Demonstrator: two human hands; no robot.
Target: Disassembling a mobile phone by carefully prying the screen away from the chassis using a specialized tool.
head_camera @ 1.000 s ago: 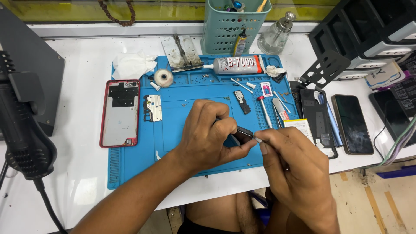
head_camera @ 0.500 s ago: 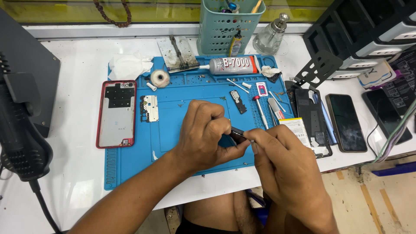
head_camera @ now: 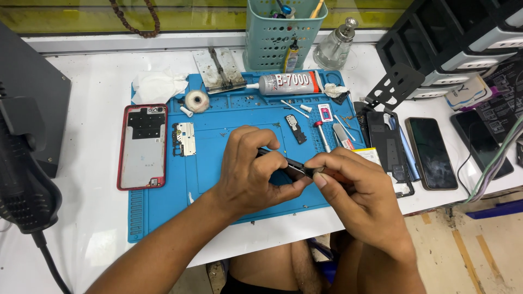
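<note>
Gripping small dark part [head_camera: 291,167], possibly metal, both hands

Phone repair workshop. White bench [head_camera: 98,228] topped with blue silicone work mat [head_camera: 218,141]. On mat: red phone back shell [head_camera: 143,146], small circuit board [head_camera: 184,139], loose tiny parts, glue tube [head_camera: 286,83], tape roll [head_camera: 196,100]. Teal basket [head_camera: 275,32] stuffed with tools, glass solvent dispenser [head_camera: 336,46] beside it. Dark phones [head_camera: 431,152] lined up at right, stacked parts drawers [head_camera: 468,38] behind.
</note>
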